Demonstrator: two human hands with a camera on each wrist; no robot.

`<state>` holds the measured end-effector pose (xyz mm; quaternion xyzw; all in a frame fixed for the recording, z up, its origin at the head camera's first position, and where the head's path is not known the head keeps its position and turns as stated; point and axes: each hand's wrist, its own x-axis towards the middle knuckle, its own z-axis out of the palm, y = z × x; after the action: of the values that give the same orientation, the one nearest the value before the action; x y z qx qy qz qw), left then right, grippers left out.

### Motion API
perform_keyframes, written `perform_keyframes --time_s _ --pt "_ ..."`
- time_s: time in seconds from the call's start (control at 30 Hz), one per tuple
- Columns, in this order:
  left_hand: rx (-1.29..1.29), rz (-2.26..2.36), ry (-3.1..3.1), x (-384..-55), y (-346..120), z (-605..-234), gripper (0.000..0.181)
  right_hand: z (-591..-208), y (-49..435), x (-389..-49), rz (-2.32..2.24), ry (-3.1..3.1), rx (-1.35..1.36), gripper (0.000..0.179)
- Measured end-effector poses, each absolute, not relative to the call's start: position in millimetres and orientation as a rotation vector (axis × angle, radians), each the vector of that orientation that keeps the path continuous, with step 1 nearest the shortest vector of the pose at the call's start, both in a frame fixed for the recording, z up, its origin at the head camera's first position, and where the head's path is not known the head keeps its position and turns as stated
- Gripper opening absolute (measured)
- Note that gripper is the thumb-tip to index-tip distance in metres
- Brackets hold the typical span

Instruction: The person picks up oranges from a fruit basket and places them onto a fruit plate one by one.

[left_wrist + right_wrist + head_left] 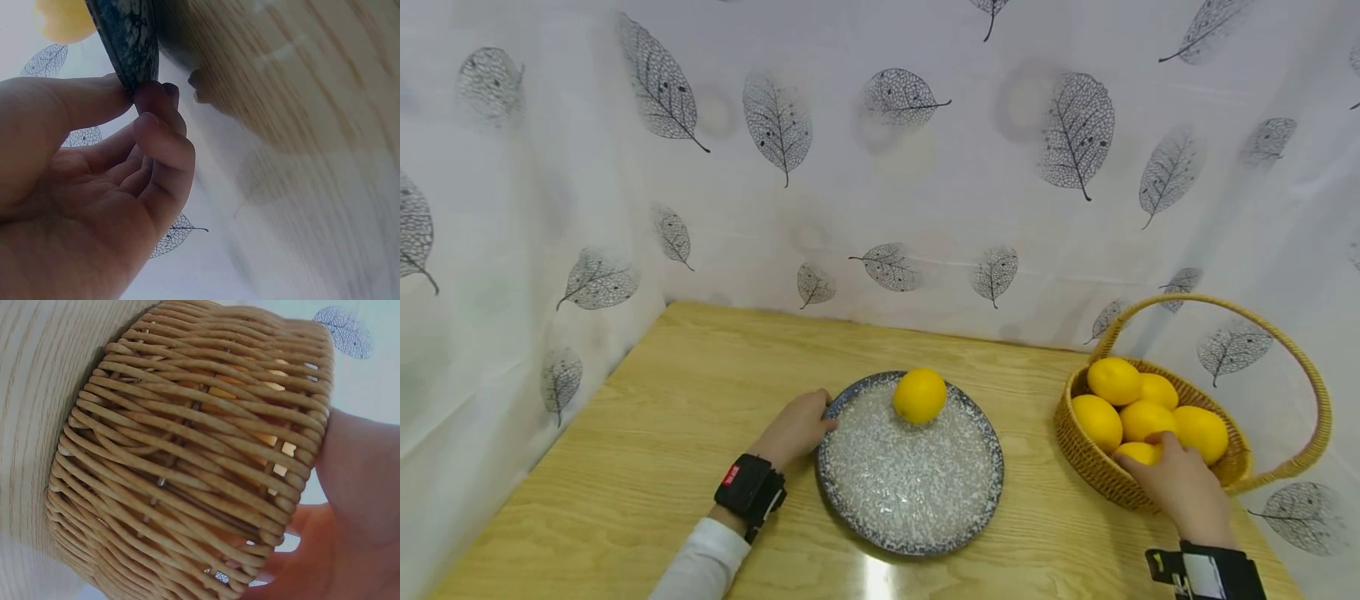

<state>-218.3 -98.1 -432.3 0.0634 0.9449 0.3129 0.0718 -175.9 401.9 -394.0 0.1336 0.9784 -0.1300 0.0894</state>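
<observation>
A round speckled grey plate [910,483] with a dark rim lies on the table. One yellow lemon [920,396] sits on it near the far edge. My left hand [795,432] pinches the plate's left rim between thumb and fingers, as the left wrist view shows up close at the plate edge [134,44]. At the right, my right hand [1187,487] reaches over the near side of a wicker basket [1093,471], thumb and fingers around a lemon [1138,452]. In the right wrist view, the basket wall [187,450] hides that lemon and most of the fingers.
Several more lemons [1114,381] fill the basket. Its tall handle [1255,312] arches over and leans to the right. Wooden tabletop [722,358] lies under everything, bounded behind and at the sides by a white curtain [850,200] with a leaf print.
</observation>
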Motion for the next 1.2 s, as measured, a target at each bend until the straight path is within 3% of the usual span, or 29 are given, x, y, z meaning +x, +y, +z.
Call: perform_keyframes --time_s 0.5,0.77,0.97,1.2 --pt "0.195 0.93 2.861 -220 -103 -432 0.027 -389 378 -169 -0.467 3.22 0.49 0.079" --pt "0.219 0.938 2.854 -220 -100 -432 0.027 -370 360 -163 -0.518 3.241 0.604 0.08" --pt "0.199 0.947 2.842 -219 -97 -435 0.026 -361 339 -158 -0.568 3.289 0.435 0.081" --pt "0.197 0.947 2.845 -216 -96 -433 0.027 -365 303 -165 -0.647 3.433 0.137 0.063"
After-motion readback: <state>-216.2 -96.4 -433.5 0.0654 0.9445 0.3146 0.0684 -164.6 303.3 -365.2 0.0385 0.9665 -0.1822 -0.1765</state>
